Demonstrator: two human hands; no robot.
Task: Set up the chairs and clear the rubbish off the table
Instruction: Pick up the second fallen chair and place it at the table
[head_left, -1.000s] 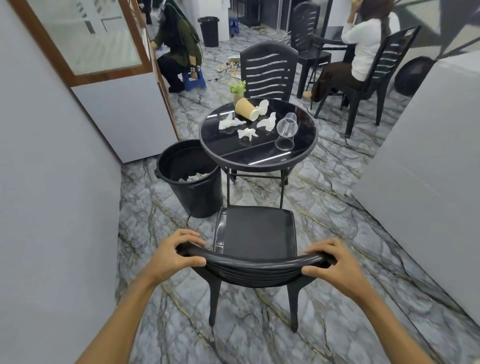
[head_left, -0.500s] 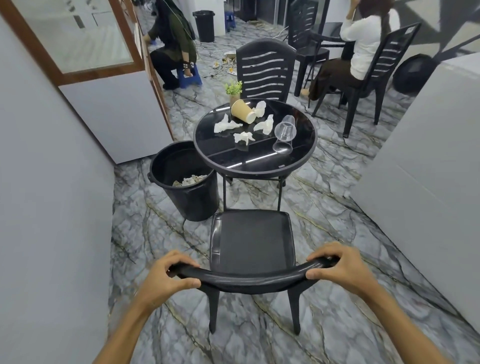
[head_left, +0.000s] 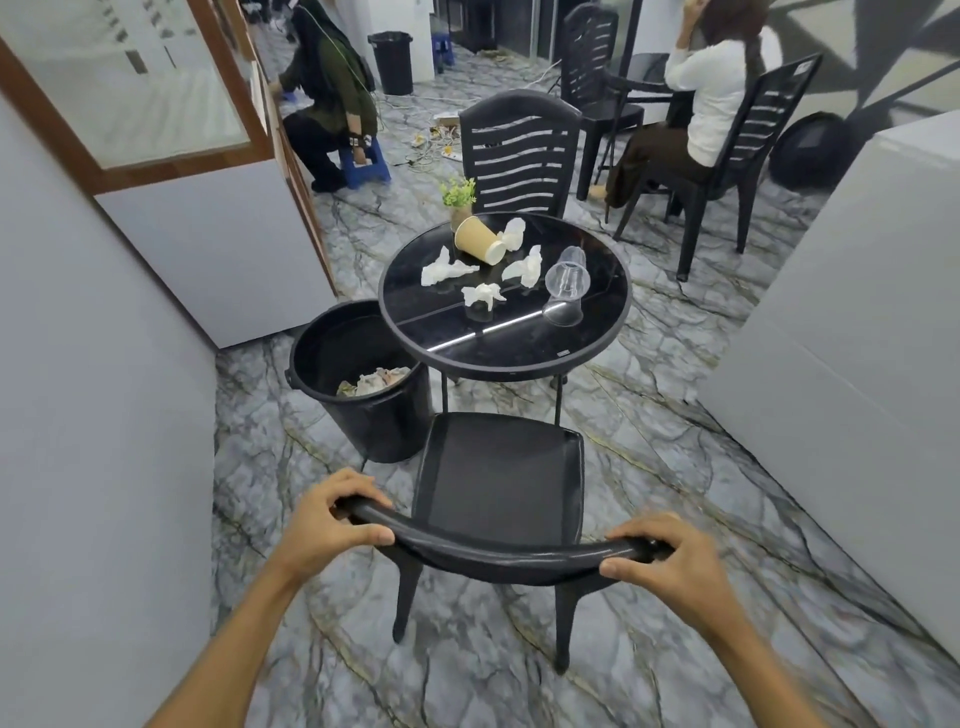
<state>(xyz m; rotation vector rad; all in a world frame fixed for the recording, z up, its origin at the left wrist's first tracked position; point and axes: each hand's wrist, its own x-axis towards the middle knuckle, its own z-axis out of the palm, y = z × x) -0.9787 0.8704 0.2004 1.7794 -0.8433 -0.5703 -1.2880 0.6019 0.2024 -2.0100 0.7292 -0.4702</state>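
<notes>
A black plastic chair (head_left: 498, 478) stands in front of me, its seat facing a round black table (head_left: 519, 353). My left hand (head_left: 324, 525) grips the left end of its top rail and my right hand (head_left: 670, 558) grips the right end. On the table lie a tipped paper cup (head_left: 478, 240), a clear plastic cup (head_left: 566, 278) on its side and several crumpled tissues (head_left: 444, 267). A second black chair (head_left: 519, 150) stands upright at the table's far side.
A black bin (head_left: 363, 384) with rubbish inside stands left of the table. A small potted plant (head_left: 458, 193) sits at the table's far edge. Grey partitions close in on both sides. Two seated people and more chairs are farther back.
The chair and I have moved a little closer to the table. Both hands keep their grip on the top rail.
</notes>
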